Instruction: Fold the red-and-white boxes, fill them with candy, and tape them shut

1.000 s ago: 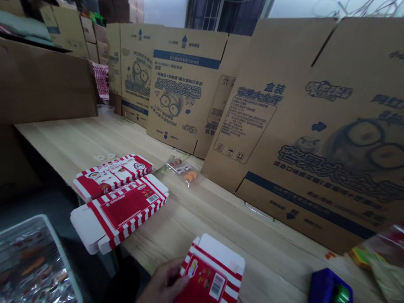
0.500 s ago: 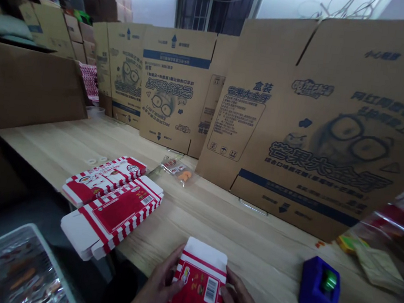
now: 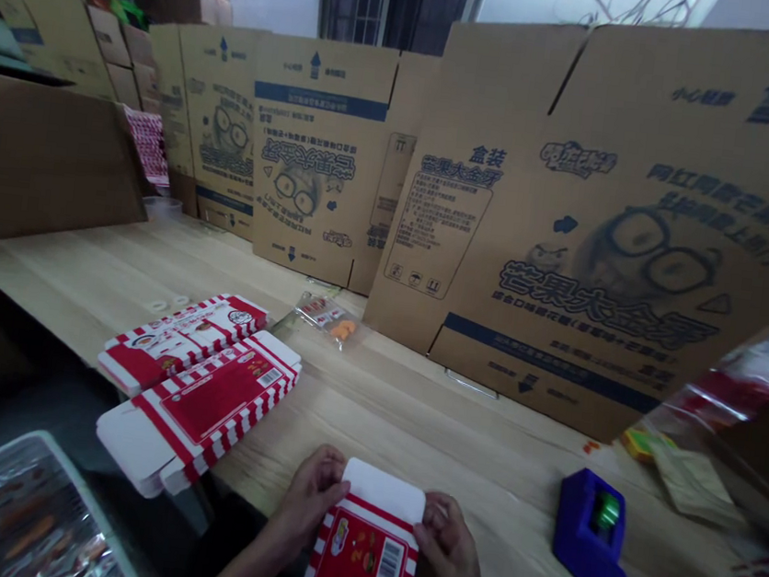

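I have the left hand (image 3: 309, 498) and the right hand (image 3: 452, 551) clamped on the two long edges of a striped carton (image 3: 364, 561), red and white with a barcode panel, near the middle of the near side of the tabletop (image 3: 476, 456). The hands stay apart, with the carton between them, and its plain white flap (image 3: 382, 492) points to the far side. The carton's near end runs out of my view, and I cannot tell whether it touches the wood.

To the left, two flat printed cartons (image 3: 197, 378) lie side by side, touching or just about, with their white flaps toward the near left. Beyond them are two small white rings (image 3: 169, 304). A clear packet (image 3: 329, 319) with orange pieces inside lies farther off, by the foot of the cardboard sheets (image 3: 558, 225) that stand in a row along the far edge. To the right sits a blue tape dispenser (image 3: 589, 534) holding a green roll (image 3: 605, 511), and past it are a kraft pouch (image 3: 688, 481) and a clear bag (image 3: 711, 400).

Below the tabletop at near left, I see a tray of foil packets (image 3: 18, 515). More cardboard boxes (image 3: 58, 38) are stacked at the far left.
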Demonstrator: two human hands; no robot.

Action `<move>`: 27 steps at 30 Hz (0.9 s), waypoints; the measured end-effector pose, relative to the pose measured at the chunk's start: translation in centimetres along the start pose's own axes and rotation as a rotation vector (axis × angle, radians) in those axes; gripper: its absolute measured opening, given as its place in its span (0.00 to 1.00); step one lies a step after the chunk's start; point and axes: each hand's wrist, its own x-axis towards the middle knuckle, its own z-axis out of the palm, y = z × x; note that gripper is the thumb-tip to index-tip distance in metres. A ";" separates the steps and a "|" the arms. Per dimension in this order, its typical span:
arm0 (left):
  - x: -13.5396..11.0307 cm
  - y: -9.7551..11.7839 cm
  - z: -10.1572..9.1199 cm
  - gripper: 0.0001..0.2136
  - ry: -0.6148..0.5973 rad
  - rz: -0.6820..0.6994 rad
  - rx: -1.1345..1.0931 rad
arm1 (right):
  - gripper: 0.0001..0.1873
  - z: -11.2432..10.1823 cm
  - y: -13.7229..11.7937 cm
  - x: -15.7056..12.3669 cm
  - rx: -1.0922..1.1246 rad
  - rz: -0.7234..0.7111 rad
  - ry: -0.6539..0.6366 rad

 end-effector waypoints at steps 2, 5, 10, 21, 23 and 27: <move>0.1 0.3 -0.6 0.24 -0.080 -0.003 0.019 | 0.26 0.1 -0.3 0.1 0.031 0.053 -0.077; 0.0 0.6 -1.3 0.21 -0.178 -0.008 0.140 | 0.21 -0.2 -0.7 0.0 -0.082 0.071 -0.171; -0.6 0.4 -2.0 0.11 -0.204 0.193 0.441 | 0.17 0.1 -1.3 -0.8 -0.447 -0.127 -0.109; -2.6 2.6 -1.4 0.10 -0.235 0.168 0.644 | 0.19 2.0 -3.0 -2.3 -0.658 -0.126 -0.149; -2.5 3.0 -1.6 0.13 -0.260 0.164 0.646 | 0.18 2.2 -3.7 -1.9 -0.668 -0.109 -0.181; -1.9 3.9 -1.1 0.17 -0.284 0.182 0.700 | 0.17 2.9 -5.5 -0.6 -0.796 -0.114 -0.259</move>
